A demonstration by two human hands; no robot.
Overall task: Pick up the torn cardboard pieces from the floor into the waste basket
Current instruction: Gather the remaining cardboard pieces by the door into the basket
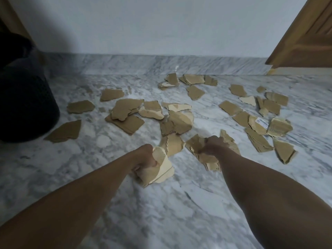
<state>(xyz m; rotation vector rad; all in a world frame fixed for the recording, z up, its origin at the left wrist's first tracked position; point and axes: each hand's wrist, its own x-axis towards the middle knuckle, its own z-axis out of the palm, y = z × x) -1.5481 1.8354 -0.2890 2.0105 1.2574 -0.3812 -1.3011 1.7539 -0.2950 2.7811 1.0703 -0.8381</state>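
- I judge the step in hand to be gathering a handful on each side before a trip to the waste basket (27, 108), which stands dark at the far left, well apart from both grips.
- To do it well I would squeeze each stack flat and lift both clear of the floor (161, 209). Then I would swing left and drop them inside the rim.
- Left grip (146, 159): fingers curled tight round a pale stack of cardboard pieces (161, 169).
- Right grip (212, 145): closed over a brown stack (206, 159), resting on the floor or just above it; I cannot tell which.
- Many loose pieces (125, 108) lie scattered beyond, toward the wall (143, 24).
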